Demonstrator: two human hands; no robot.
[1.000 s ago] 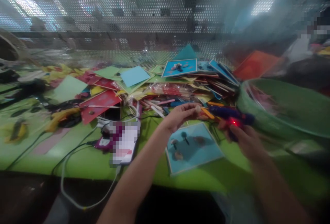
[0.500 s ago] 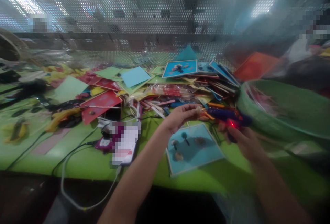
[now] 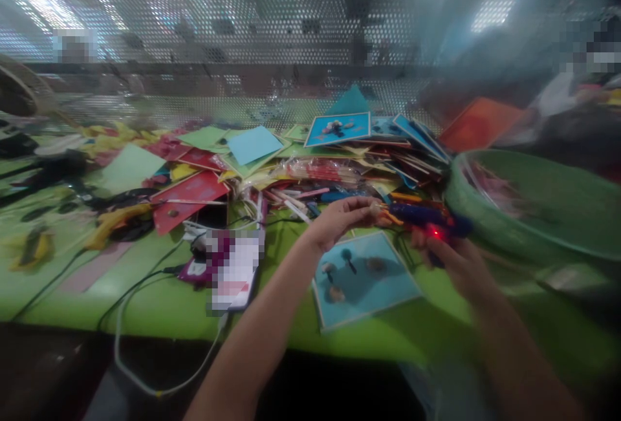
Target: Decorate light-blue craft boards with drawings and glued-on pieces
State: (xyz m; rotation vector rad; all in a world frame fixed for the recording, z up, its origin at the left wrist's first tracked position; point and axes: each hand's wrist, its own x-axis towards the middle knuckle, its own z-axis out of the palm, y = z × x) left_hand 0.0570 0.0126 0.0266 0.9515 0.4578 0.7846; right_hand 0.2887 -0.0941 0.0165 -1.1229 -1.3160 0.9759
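Note:
My right hand (image 3: 449, 253) is wrapped round the handle of a dark blue glue gun (image 3: 420, 214) with a red light glowing on it. Its nozzle points left, towards my left hand (image 3: 347, 217). The left fingertips are pinched on a small pale piece, too blurred to name, right at the nozzle. Below both hands a blue card (image 3: 361, 298) with a pale border lies flat on the green table (image 3: 286, 324). Several small pale and dark pieces sit on the card, near its upper and left parts.
A large green basin (image 3: 533, 214) stands at the right. Stacked cards (image 3: 339, 129) and coloured paper pile up at the back. Left of my forearm lies a phone (image 3: 237, 272) with a white cable (image 3: 140, 376). A yellow glue gun (image 3: 116, 220) rests farther left.
Almost nothing differs. Both hands and the glue gun stay in the same place over the blue card, and the camera view has shifted very slightly.

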